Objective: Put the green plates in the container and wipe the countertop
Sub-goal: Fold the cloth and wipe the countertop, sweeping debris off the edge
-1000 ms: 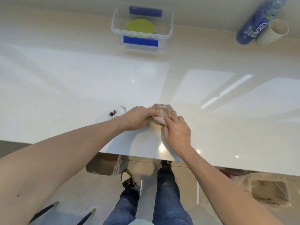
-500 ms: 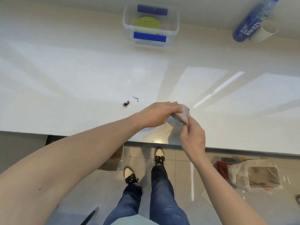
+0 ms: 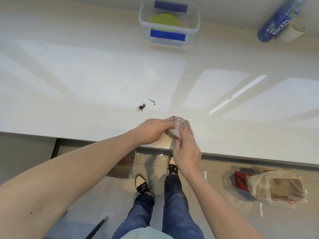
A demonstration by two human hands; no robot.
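Note:
A green plate [image 3: 164, 21] lies inside the clear container [image 3: 194, 26] with blue clips at the back of the white countertop [image 3: 86, 80]. Near the front edge, both hands hold a crumpled, stained cloth [image 3: 181, 125] against the counter. My left hand [image 3: 152, 129] grips its left side. My right hand [image 3: 187, 149] presses its near side from below. Dark crumbs [image 3: 141, 106] lie on the counter just left of and beyond the cloth.
A blue bottle [image 3: 274, 23] lies beside a beige cup [image 3: 293, 32] at the back right. Below the counter edge stand a clear bin [image 3: 123, 167] on the floor and a plastic bag over a box [image 3: 276, 185] at the right.
The hands lifted the cloth and bunched it at the counter edge, then set it back down on the surface a little farther in. The crumbs have not moved.

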